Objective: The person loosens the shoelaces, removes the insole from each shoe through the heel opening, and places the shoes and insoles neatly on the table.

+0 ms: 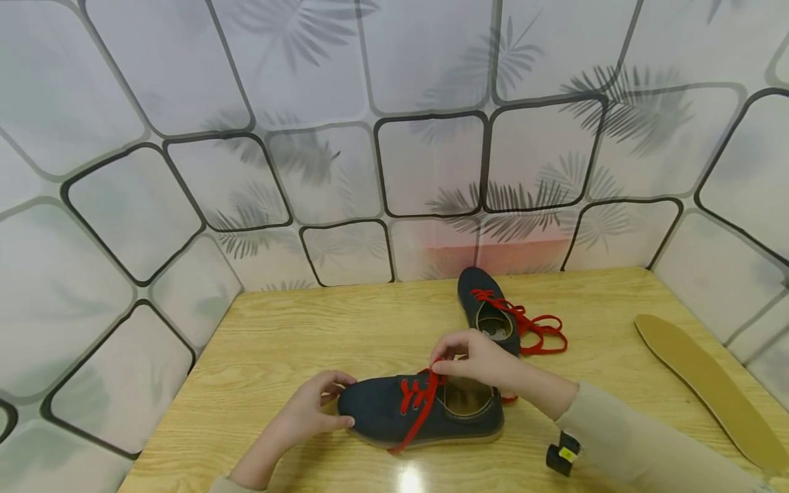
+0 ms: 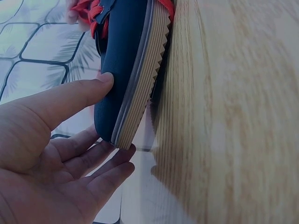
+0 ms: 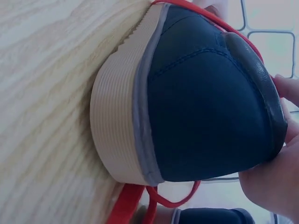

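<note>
A navy shoe (image 1: 376, 411) with a ridged tan sole lies on the table, its toe toward the left. My left hand (image 1: 311, 414) holds the toe between thumb and fingers; the left wrist view shows the thumb on the upper and fingertips by the sole's tip. Over the tongue, my right hand (image 1: 477, 356) pinches the red shoelace (image 1: 422, 414), which runs through the eyelets and trails down the near side. In the right wrist view the heel (image 3: 210, 112) fills the middle, and part of the right hand shows at the right edge.
Behind stands a second navy shoe (image 1: 474, 281), its red lace (image 1: 545, 335) loose to its right. A tan insole (image 1: 709, 383) lies at the table's right side. Patterned fabric walls (image 1: 431, 164) border the wooden table (image 1: 296, 329). A small black object (image 1: 562, 453) is by the right sleeve.
</note>
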`<state>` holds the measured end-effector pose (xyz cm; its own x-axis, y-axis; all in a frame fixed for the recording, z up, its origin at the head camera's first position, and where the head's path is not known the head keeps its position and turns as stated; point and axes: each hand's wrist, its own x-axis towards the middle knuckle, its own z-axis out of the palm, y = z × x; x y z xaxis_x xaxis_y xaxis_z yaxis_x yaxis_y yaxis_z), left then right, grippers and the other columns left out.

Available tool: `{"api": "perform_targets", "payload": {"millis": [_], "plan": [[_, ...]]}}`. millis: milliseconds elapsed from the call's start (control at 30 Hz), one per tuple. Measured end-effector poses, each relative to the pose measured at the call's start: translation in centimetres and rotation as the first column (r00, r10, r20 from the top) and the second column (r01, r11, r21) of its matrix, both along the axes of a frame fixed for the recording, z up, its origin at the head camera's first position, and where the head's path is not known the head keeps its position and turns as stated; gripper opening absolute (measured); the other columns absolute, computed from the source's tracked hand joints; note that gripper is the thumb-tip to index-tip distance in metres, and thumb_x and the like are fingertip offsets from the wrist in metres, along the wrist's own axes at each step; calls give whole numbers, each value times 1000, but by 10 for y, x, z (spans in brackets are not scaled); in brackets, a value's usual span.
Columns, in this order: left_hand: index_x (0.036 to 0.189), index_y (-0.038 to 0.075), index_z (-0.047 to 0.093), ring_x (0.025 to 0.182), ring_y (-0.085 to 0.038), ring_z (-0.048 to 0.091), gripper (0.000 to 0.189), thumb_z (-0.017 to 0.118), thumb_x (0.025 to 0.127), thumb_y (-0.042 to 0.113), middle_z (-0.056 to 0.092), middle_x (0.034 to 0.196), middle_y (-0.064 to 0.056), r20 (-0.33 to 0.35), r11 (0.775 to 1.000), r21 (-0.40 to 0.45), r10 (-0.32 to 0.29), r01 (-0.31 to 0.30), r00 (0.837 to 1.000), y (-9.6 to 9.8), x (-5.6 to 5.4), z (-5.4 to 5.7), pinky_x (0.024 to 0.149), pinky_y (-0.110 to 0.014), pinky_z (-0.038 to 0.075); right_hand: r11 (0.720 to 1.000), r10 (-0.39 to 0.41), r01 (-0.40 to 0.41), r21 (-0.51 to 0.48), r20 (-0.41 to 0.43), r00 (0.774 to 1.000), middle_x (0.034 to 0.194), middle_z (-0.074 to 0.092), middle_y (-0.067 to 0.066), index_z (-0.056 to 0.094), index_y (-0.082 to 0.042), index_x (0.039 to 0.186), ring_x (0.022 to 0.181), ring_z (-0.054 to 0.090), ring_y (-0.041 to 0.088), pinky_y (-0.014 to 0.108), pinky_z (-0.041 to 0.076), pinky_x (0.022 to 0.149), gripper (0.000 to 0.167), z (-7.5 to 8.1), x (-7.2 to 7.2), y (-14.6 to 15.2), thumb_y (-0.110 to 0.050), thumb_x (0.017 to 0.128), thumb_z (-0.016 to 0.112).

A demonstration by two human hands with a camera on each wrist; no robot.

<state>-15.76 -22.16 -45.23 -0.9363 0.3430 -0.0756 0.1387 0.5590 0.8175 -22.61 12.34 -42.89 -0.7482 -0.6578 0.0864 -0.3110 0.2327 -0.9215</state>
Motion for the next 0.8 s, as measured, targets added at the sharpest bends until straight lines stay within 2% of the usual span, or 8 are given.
{"api": "perform_targets", "payload": {"millis": [100, 200, 267, 367, 567, 700, 800], "plan": [[133, 1, 65, 125, -43, 63, 55, 90, 84, 4, 65, 135, -20, -2, 1000, -1, 0, 0, 1000, 0, 0, 0, 111, -58, 54, 999, -11, 14, -33, 98, 995, 96, 71, -1, 73, 2, 107, 83, 62, 7, 23, 55, 72, 17, -2, -1, 1, -14, 104, 70], [133, 2, 65, 126, -43, 63, 55, 90, 84, 4, 65, 135, -20, 0, 1000, -1, 0, 0, 1000, -1, 0, 0, 111, -58, 54, 996, -7, 26, -86, 209, 978, 92, 66, -5, 69, 3, 108, 79, 58, 8, 23, 53, 71, 18, -3, -2, 3, -15, 106, 66], [133, 2, 65, 126, -43, 63, 55, 90, 84, 5, 65, 135, -20, 0, 1000, -2, -1, 1, 1000, -1, 0, 0, 111, -58, 54, 993, 4, 26, -119, 250, 968, 90, 64, -5, 68, 2, 109, 77, 56, 9, 23, 52, 72, 16, -4, -2, 4, -14, 106, 64], [133, 2, 65, 126, -43, 63, 54, 89, 84, 4, 65, 135, -20, 2, 1000, -2, -2, 2, 1000, -1, 0, 0, 111, -58, 54, 990, 18, 19, -139, 260, 965, 90, 64, -5, 67, 3, 108, 77, 56, 9, 23, 53, 72, 17, -5, -3, 5, -14, 106, 65], [133, 1, 65, 125, -42, 63, 55, 90, 84, 5, 65, 135, -20, 3, 1000, -1, -9, 9, 1000, 0, 0, 0, 111, -58, 54, 996, 19, -3, -94, 170, 985, 100, 68, -2, 66, 10, 111, 83, 61, 8, 24, 55, 73, 20, -3, -3, 5, -9, 104, 65], [133, 2, 65, 126, -42, 63, 55, 90, 83, 5, 65, 136, -20, 1, 1000, -2, -2, 2, 1000, -1, -1, -1, 111, -57, 54, 998, 51, -50, -40, 21, 998, 104, 72, 9, 72, 3, 107, 89, 64, 6, 22, 57, 75, 11, -1, -3, 3, -3, 102, 65], [132, 2, 65, 126, -42, 63, 55, 90, 83, 4, 65, 136, -19, -1, 1000, -4, -1, 1, 1000, -2, -1, -1, 111, -57, 55, 995, 98, -98, 4, -106, 990, 105, 74, 13, 76, -5, 104, 92, 65, 6, 22, 57, 76, 12, 0, -2, 1, -1, 101, 65]]}}
